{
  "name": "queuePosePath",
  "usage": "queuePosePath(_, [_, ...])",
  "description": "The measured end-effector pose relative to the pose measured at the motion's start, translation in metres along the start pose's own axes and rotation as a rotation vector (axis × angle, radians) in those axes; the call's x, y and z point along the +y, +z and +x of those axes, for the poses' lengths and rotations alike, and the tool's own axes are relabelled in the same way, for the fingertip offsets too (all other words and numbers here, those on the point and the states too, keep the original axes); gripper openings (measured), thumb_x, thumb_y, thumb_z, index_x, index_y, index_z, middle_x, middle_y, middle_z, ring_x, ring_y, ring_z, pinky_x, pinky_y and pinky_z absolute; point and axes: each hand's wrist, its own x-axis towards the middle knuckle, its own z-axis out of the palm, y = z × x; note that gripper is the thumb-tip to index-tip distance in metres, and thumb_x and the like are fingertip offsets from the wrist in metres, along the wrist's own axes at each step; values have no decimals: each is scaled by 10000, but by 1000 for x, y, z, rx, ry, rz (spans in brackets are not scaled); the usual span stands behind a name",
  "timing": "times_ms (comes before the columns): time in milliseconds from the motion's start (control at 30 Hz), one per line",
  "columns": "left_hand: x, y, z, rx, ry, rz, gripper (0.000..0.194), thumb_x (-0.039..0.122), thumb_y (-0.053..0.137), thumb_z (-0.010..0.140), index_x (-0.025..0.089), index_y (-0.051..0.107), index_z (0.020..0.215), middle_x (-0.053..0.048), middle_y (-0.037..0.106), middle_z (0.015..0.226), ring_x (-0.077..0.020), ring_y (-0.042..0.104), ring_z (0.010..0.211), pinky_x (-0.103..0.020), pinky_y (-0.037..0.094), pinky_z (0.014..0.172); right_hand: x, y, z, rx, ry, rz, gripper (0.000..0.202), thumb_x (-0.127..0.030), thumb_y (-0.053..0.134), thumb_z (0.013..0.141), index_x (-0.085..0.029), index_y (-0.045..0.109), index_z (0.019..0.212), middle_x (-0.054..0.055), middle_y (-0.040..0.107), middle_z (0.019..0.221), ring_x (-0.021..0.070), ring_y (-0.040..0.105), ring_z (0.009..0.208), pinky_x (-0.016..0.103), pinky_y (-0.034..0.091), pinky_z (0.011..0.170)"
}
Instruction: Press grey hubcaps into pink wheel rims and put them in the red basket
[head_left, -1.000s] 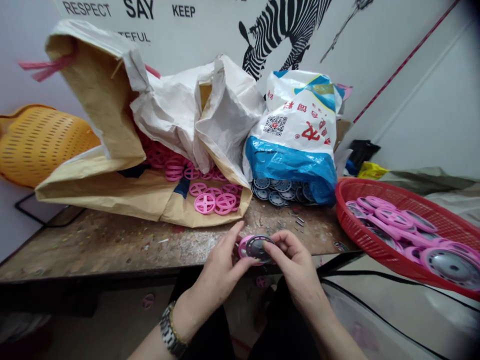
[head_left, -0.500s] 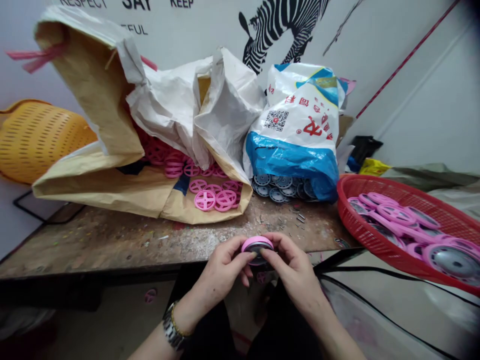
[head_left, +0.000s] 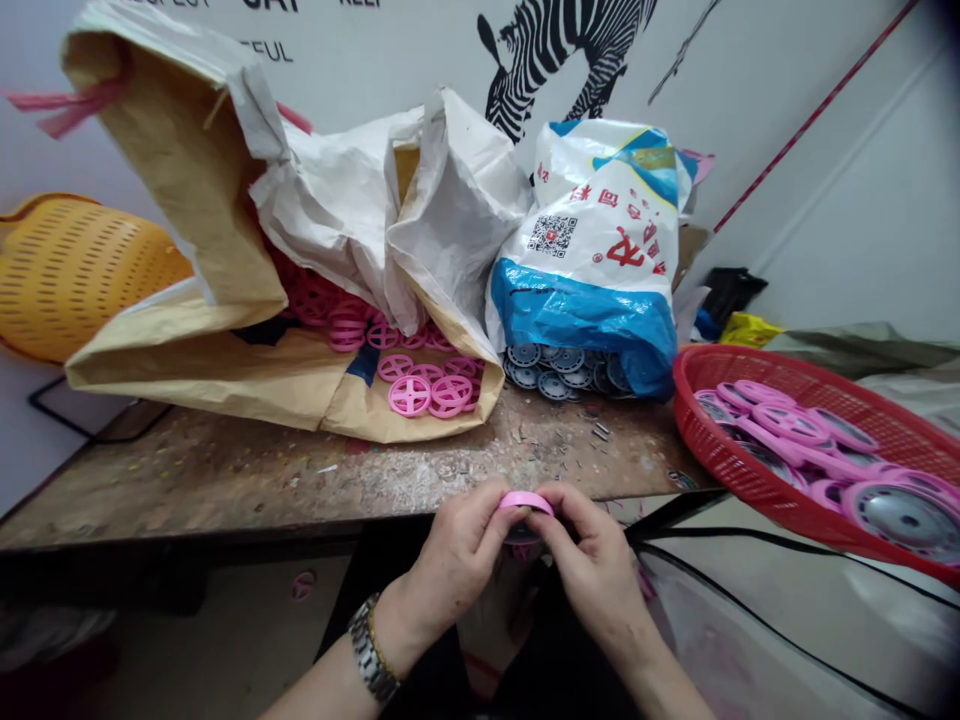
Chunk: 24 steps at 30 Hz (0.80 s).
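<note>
Between my two hands, just off the table's front edge, is a pink toy wheel (head_left: 527, 501) with a dark disc in its underside. My left hand (head_left: 466, 540) grips its left side, thumb pressed on the near face. On the opposite side my right hand (head_left: 583, 540) pinches it in the same way, fingers behind and thumb in front. The thumbs hide much of the disc. Loose pink spoked wheel rings (head_left: 410, 396) lie in the mouth of the paper sack (head_left: 247, 390) beyond. Grey hubcap discs (head_left: 555, 385) spill from the blue and white bag (head_left: 585, 300).
At the right, a red basket (head_left: 701, 375) holds several pink wheels with grey discs (head_left: 904, 520). Small metal pins (head_left: 600, 432) are scattered on the worn wooden table (head_left: 247, 490). A yellow basket (head_left: 82, 270) lies at the far left. One pink ring (head_left: 303, 586) is on the floor.
Both hands have moved slightly down with the wheel. It has tilted, so its pink rim shows more and its dark disc less. My thumbs have come closer together.
</note>
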Motion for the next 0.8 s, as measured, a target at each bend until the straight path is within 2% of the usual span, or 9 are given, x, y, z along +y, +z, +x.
queuePosePath(133, [-4,9,-2,45,-18,0,343,399,416,1019,169,585,829,20,502,692,-112,502,576,-233,391,557,9,2,0,-17,54,34,151,-314,618,897,-200,665,810,-18,621,740,137,562,701,219,436,649])
queuePosePath(200, [-2,8,-1,16,-66,-43,346,412,412,1019,175,582,834,15,513,714,-116,524,592,-227,404,552,11,1,2,-18,113,76,169,-341,629,884,-195,662,806,-17,615,736,140,552,704,224,433,651])
queuePosePath(300, [6,1,2,-108,-148,-98,216,377,488,988,194,601,1010,9,575,801,-117,565,602,-218,435,540,10,-2,8,-7,195,157,222,-405,647,856,-186,672,831,-4,635,753,152,562,723,238,439,664])
queuePosePath(367, [9,-3,5,-178,-194,-118,244,307,542,950,219,569,1176,17,600,823,-115,576,578,-215,453,526,7,-5,12,-3,232,192,261,-440,658,837,-180,679,847,4,648,758,157,567,718,245,441,662])
queuePosePath(433, [10,-5,6,-187,-225,-130,348,260,537,937,229,529,1283,26,598,792,-117,577,554,-213,464,502,4,-8,13,-24,246,213,269,-444,673,827,-179,680,873,8,658,781,161,574,731,249,445,668])
queuePosePath(567, [6,0,3,-135,-208,-165,388,249,511,950,230,523,1337,40,575,724,-113,568,524,-207,467,482,0,-11,8,-40,213,227,238,-398,668,850,-196,679,975,16,689,881,175,609,822,258,469,745])
queuePosePath(700, [8,6,-1,-105,-92,-122,409,243,513,963,253,521,1372,8,654,859,-119,613,605,-255,537,631,-3,-11,-1,50,186,187,199,-377,665,861,-210,681,969,15,702,900,177,635,845,255,489,772])
queuePosePath(800, [16,3,3,-116,33,-2,438,255,536,967,242,498,1403,-48,694,1071,-193,676,913,-327,546,854,-11,-16,-5,54,171,117,217,-404,663,867,-218,681,977,17,711,898,182,654,834,257,504,753])
